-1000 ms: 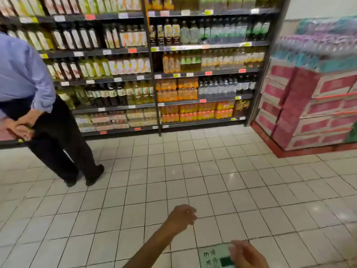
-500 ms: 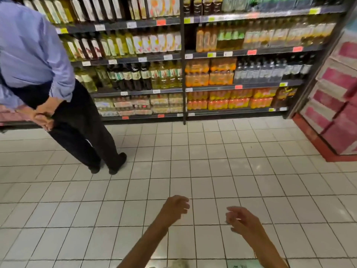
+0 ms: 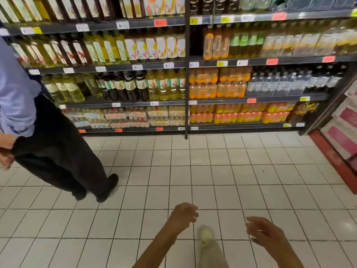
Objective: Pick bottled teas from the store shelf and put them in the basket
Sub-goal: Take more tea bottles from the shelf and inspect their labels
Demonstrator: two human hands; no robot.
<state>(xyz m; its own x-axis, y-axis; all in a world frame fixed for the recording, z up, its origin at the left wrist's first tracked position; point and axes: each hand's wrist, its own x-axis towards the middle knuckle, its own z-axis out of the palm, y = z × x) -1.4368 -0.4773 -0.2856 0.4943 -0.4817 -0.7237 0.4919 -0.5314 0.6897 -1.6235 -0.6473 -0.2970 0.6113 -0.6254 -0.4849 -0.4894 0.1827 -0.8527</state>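
Closing on the shelf (image 3: 185, 101) of bottles (image 3: 162, 86) since a second ago, the person walks with left hand (image 3: 184, 214) and right hand (image 3: 264, 232) loosely open and empty, no basket in view.

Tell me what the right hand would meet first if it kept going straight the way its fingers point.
The right hand points left, toward the left hand, which would probably be met first. Only white floor tiles show between them, below. Depth is unclear, so it might pass in front of or behind it.
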